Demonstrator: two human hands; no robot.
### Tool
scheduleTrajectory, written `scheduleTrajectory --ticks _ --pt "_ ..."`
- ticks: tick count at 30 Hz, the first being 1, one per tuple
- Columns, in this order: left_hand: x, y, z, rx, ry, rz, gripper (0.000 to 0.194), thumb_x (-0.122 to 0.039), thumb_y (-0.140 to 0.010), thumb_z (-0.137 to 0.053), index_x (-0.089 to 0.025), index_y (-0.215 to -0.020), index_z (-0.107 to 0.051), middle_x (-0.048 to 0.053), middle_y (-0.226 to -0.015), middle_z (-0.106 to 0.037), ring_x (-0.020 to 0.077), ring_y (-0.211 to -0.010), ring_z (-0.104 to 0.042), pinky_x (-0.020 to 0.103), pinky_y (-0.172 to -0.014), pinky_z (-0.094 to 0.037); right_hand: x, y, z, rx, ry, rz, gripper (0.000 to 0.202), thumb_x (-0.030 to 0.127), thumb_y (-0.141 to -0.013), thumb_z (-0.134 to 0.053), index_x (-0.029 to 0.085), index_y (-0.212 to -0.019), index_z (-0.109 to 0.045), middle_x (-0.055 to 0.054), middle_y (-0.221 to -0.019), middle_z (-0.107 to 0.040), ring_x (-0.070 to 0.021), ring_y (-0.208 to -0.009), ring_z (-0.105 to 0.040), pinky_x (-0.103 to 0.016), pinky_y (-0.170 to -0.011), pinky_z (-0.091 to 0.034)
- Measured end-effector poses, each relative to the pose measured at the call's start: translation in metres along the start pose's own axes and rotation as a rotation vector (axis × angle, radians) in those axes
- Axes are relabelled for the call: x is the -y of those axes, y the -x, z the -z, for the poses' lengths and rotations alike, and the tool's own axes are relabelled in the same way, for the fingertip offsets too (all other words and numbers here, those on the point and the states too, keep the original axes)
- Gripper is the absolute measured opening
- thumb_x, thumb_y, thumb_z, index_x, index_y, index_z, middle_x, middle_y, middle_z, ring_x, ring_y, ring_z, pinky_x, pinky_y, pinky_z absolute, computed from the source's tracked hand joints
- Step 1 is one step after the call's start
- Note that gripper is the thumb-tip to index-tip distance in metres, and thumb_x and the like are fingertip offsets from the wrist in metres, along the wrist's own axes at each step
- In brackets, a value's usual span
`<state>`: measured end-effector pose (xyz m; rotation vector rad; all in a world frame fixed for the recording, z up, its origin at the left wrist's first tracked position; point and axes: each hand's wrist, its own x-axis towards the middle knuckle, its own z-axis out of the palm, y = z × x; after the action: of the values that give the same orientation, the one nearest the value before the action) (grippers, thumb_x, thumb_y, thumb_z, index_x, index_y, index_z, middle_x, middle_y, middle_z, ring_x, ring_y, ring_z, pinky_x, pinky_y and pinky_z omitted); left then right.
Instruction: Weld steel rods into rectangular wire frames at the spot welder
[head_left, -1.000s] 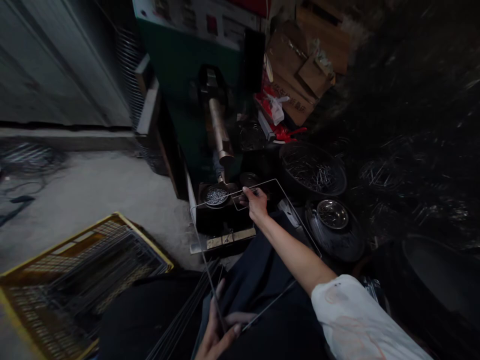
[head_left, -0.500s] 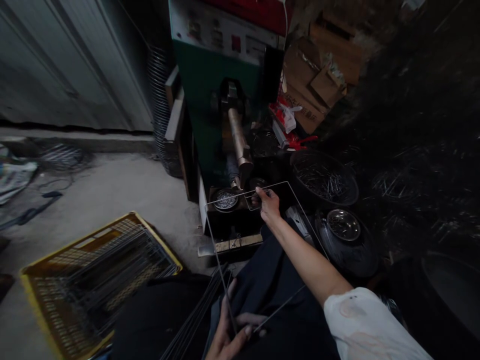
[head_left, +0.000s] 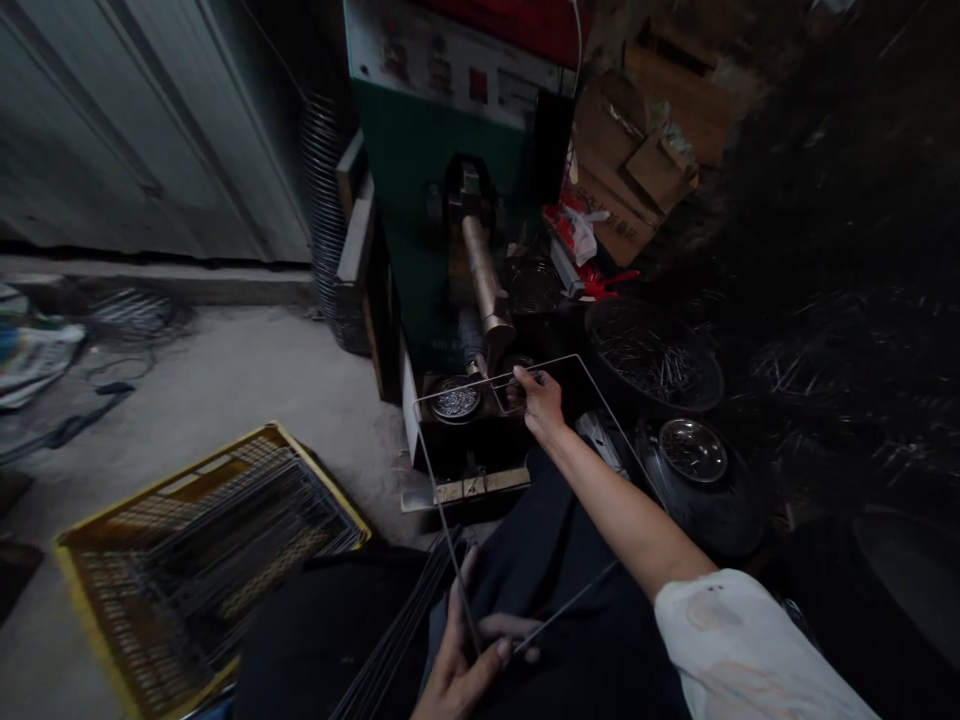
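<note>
My right hand [head_left: 541, 402] pinches a small bent wire piece [head_left: 504, 398] against the far side of a large rectangular wire frame [head_left: 442, 515]. Its fingers are closed, and they partly hide the small piece. At the near end, my left hand [head_left: 472, 650] grips the frame's corner between thumb and fingers, low over my lap. The frame's far side lies by the lower tip of a brass-coloured machine arm [head_left: 486, 280]; whether they touch I cannot tell. Just left of there, a round dish [head_left: 456, 400] holds small shiny metal bits. A bundle of straight wires [head_left: 405, 625] rests on my lap.
The green machine [head_left: 409, 150] stands ahead. A yellow crate [head_left: 180, 480] with wire racks sits on the floor at left. At right are a dark basin [head_left: 709, 375] of wire pieces and a metal bowl [head_left: 694, 450]. Cardboard boxes [head_left: 619, 190] stand behind.
The camera view has shifted slightly. The far side of the wire frame has moved a little away from me, up toward the machine arm's tip. Both hands keep their grip.
</note>
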<state>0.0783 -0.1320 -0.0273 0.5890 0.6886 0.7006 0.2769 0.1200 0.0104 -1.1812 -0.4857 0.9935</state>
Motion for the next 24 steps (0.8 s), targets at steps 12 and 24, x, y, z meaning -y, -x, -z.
scheduleTrajectory --ticks 12,24 --pt "-0.001 -0.004 -0.008 0.022 0.005 -0.034 0.108 -0.048 -0.084 -0.068 -0.034 -0.15 0.017 0.009 -0.097 -0.074 0.0293 -0.086 -0.069 0.045 -0.088 -0.045 0.002 -0.003 -0.003 0.018 0.04 -0.005 0.025 0.031 -0.071 -0.077 0.016 -0.073 -0.057 0.003 -0.061 -0.064 -0.01 -0.05 -0.06 -0.019 -0.045 -0.051" --pt "0.054 0.023 0.017 -0.276 0.073 -0.07 0.12 -0.057 -0.067 -0.075 -0.034 -0.152 0.006 0.006 -0.078 -0.074 0.0395 -0.083 -0.069 0.054 -0.084 -0.048 -0.004 0.011 0.007 0.106 0.222 -0.085 0.042 0.058 -0.077 -0.069 0.019 -0.072 -0.055 0.006 -0.048 -0.055 -0.0102 -0.04 -0.055 -0.018 -0.037 -0.046"
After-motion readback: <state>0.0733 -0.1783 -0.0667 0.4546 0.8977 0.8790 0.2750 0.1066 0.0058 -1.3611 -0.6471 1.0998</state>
